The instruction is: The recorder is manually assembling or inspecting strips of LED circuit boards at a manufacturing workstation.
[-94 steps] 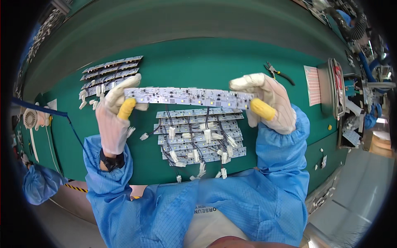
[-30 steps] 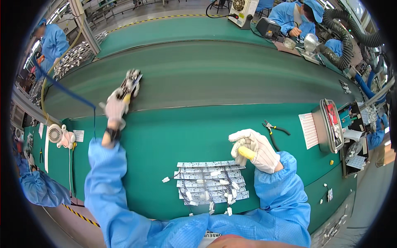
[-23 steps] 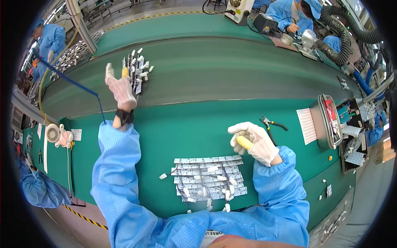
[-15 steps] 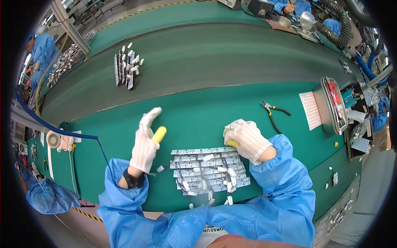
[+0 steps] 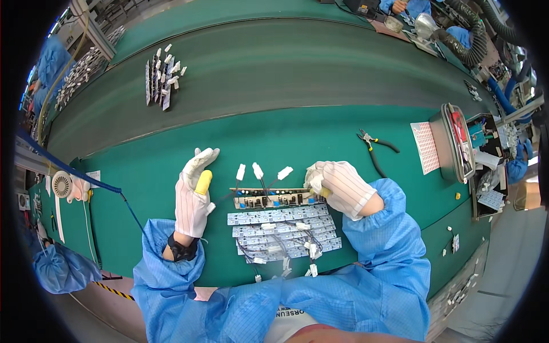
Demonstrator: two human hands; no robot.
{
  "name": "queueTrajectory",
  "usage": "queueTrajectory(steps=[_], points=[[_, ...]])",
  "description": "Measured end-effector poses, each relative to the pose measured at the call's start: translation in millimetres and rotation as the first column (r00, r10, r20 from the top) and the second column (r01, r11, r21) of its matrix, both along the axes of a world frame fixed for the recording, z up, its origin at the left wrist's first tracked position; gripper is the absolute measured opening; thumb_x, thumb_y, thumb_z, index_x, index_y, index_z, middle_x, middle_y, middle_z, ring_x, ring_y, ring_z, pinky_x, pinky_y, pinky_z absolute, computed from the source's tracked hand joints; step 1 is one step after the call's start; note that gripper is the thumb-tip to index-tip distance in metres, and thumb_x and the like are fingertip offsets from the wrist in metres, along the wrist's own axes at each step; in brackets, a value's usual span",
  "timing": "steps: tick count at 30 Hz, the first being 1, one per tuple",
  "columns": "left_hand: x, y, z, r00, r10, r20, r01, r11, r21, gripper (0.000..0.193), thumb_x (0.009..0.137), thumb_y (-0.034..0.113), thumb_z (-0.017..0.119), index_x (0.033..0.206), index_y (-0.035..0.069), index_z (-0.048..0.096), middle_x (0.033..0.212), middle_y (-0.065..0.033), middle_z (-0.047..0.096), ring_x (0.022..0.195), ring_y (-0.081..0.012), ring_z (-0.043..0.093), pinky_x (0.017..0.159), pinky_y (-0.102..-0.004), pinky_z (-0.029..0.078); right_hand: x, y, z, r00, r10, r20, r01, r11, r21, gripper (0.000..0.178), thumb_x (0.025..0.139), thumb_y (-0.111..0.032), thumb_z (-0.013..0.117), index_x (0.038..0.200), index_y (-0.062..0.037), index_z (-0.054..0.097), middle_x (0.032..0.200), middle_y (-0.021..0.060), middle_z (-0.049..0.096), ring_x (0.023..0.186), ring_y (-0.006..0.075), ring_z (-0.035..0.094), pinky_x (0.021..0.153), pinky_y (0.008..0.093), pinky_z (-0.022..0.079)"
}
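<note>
My right hand (image 5: 343,188), in a striped white glove with a yellow fingertip cover, pinches the right end of a narrow circuit board (image 5: 274,200). Its component side shows, and several wires with white connectors (image 5: 258,171) stick out from its far side. My left hand (image 5: 193,191), gloved alike with a yellow thumb cover, stands open left of that board, fingers stretched and holding nothing. A small white connector (image 5: 211,207) is close beside the left palm. Nearer me lie several pale circuit board strips (image 5: 280,231) in rows, with dark wires and white connectors across them.
Black-and-yellow cutters (image 5: 372,150) lie at right, near a metal box (image 5: 452,146) and a label sheet (image 5: 424,147). Beyond the green mat runs a dark conveyor belt (image 5: 257,74) bearing a board bundle (image 5: 162,79). A small fan (image 5: 63,184) and blue hose (image 5: 74,170) are at left.
The board in my right hand has turned from its pale face to its component side, its connectors now pointing away from me. My left hand stays open beside it.
</note>
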State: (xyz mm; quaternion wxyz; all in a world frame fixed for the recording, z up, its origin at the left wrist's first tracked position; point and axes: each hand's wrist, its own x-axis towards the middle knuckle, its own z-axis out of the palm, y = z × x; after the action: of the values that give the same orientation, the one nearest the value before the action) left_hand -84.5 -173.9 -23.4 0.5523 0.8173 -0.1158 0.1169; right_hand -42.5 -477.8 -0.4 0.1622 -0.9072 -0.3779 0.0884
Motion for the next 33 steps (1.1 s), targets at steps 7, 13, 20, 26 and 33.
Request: queueTrajectory(steps=[7,13,20,26,33], points=[[0.7,-5.5,-0.7,0.992,-0.019,-0.128,-0.007,0.979,-0.203,0.041,0.084,-0.001,0.049,0.124,0.002,0.043,0.123,-0.016,0.056,0.124,-0.0236,0.045,0.113,-0.0377,0.018,-3.3,2.8,4.1,0.986,0.094,-0.141,-0.084,0.994,0.076,0.038,0.071,-0.007,0.064,0.106,-0.004,0.05,0.094,0.0116,0.055,0.081,0.0295,0.058,0.065,0.0372,0.047],[-0.1,-0.7,-0.1,0.996,0.002,-0.084,-0.005,0.999,-0.036,0.043,0.095,0.026,0.046,0.126,-0.002,0.04,0.122,-0.0176,0.055,0.121,-0.0244,0.047,0.103,-0.0351,0.032,-9.1,13.3,17.4,0.942,0.133,-0.307,-0.174,0.978,-0.111,0.058,0.071,-0.008,0.066,0.125,-0.0023,0.043,0.093,0.0167,0.057,0.08,0.0342,0.058,0.066,0.0392,0.048],[0.3,-3.0,5.8,0.999,0.013,-0.053,-0.016,0.998,-0.064,0.033,0.095,0.021,0.045,0.121,0.0,0.046,0.118,-0.0156,0.059,0.115,-0.0236,0.053,0.1,-0.0341,0.036,-8.1,15.5,13.4,0.971,0.179,0.159,-0.197,0.975,0.107,0.065,0.066,0.003,0.065,0.124,-0.0251,0.055,0.097,0.0049,0.06,0.092,0.0246,0.057,0.074,0.0323,0.047],[-1.1,4.5,3.2,0.991,0.012,-0.132,-0.032,0.988,-0.151,0.032,0.095,0.018,0.045,0.122,-0.001,0.046,0.118,-0.0164,0.058,0.113,-0.0238,0.054,0.099,-0.0344,0.039,-1.7,11.4,19.9,0.98,0.19,-0.058,-0.177,0.968,0.18,0.053,0.069,-0.004,0.065,0.116,-0.0261,0.061,0.095,0.0033,0.06,0.088,0.0225,0.057,0.074,0.0348,0.047],[1.0,0.9,-1.9,0.978,-0.117,-0.172,-0.021,0.768,-0.64,0.042,0.094,0.019,0.05,0.128,-0.002,0.04,0.117,-0.0153,0.056,0.114,-0.0281,0.053,0.103,-0.0392,0.037,0.0,14.0,34.0,0.972,0.059,0.228,-0.191,0.763,0.617,0.02,0.066,-0.011,0.067,0.086,-0.0098,0.07,0.088,0.0092,0.065,0.091,0.0268,0.064,0.094,0.0462,0.044]])
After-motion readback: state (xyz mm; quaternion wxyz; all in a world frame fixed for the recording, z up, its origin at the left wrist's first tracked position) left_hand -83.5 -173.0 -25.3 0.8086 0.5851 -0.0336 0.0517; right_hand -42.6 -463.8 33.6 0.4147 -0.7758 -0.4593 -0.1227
